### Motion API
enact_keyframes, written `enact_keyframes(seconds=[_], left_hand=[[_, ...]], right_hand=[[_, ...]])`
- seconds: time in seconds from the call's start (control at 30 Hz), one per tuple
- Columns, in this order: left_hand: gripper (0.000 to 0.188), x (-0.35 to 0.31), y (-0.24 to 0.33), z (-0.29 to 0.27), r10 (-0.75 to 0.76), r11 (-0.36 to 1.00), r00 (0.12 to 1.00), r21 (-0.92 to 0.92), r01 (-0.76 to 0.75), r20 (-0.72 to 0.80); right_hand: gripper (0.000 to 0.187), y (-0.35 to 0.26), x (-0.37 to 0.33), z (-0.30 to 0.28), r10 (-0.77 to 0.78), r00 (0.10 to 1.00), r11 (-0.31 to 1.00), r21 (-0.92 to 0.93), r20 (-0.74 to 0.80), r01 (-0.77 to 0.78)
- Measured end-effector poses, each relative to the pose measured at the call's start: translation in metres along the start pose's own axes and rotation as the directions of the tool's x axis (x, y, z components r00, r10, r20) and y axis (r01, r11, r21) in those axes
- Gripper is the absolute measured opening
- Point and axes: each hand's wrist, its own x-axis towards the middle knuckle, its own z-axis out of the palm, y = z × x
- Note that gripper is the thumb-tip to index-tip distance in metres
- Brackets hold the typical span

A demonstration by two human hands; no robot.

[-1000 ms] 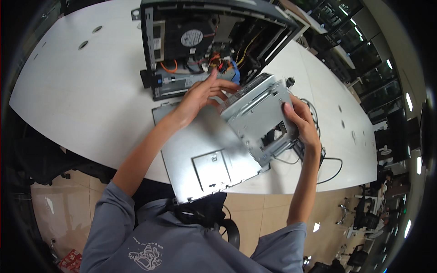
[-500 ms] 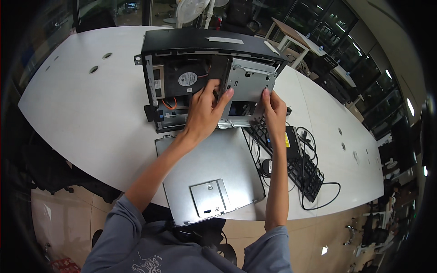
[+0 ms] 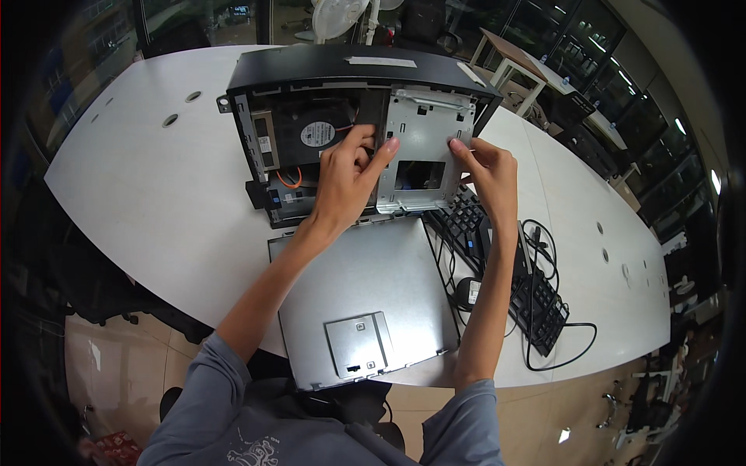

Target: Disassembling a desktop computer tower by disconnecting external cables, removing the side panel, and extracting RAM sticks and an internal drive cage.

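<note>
An opened black desktop computer case stands on the table with its inside facing me. A silver metal drive bracket with a rectangular cutout sits in its right part. My left hand grips the bracket's left edge, thumb on its face and fingers curled behind. At the right edge, my right hand pinches it with the thumb on the front; its other fingers are partly hidden. A round fan label and an orange cable show left of my left hand. Below, the silver side panel lies flat.
To the right, a black keyboard lies on the white table, partly covered by a dark flat box and looped black cables. A round black object rests beside the panel. A white fan stands beyond the table.
My right hand has swung outward to the right, its thumb now higher on the bracket. The bracket has tilted slightly, its lower edge rising. My left hand keeps its grip. The whole view has shifted slightly.
</note>
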Motion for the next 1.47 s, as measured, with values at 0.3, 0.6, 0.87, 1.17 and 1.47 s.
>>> enact_keyframes(seconds=[0.3, 0.6, 0.87, 1.17, 1.47], left_hand=[[0.037, 0.005, 0.009, 0.002, -0.001, 0.99, 0.999, 0.144, 0.009, -0.052], [0.036, 0.01, 0.014, 0.005, 0.022, 0.983, 0.989, 0.183, 0.006, -0.149], [0.032, 0.011, 0.012, 0.009, 0.039, 0.979, 0.99, 0.202, -0.011, -0.133], [0.035, 0.011, 0.006, 0.013, 0.066, 0.983, 0.987, 0.182, -0.038, -0.148], [0.038, 0.012, 0.009, 0.017, 0.059, 0.981, 0.981, 0.193, -0.023, -0.183]], right_hand=[[0.041, -0.001, -0.001, 0.013, -0.044, 0.983, 0.997, -0.072, -0.177, 0.032], [0.038, -0.002, -0.004, 0.028, -0.059, 0.939, 0.996, -0.081, -0.337, 0.034], [0.043, 0.008, -0.003, -0.007, 0.067, 0.997, 0.996, 0.054, -0.035, -0.065], [0.03, 0.019, 0.0, -0.009, -0.008, 0.996, 0.999, 0.044, -0.092, 0.012], [0.035, 0.006, -0.004, 0.0, -0.023, 0.98, 0.992, -0.123, -0.197, -0.001]])
